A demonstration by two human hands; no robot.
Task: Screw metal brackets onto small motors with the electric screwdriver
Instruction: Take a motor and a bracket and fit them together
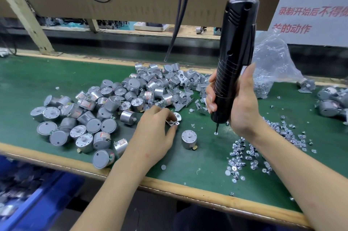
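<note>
Your left hand (156, 129) pinches 1 bracket (174, 120), right hand (243, 106) grips the screwdriver (233, 61); next, seat it on the motor (188, 139) beside that left hand.

Fig. 1. My left hand (156, 132) pinches a bracket (174, 119) just behind and left of a lone motor (188, 139) on the bench (56, 72). Motor pile (105, 110): far left. To the right, my right hand (243, 106) holds the screwdriver (233, 57) upright over one screw (216, 133). Loose screws (244, 157): farther right.
</note>
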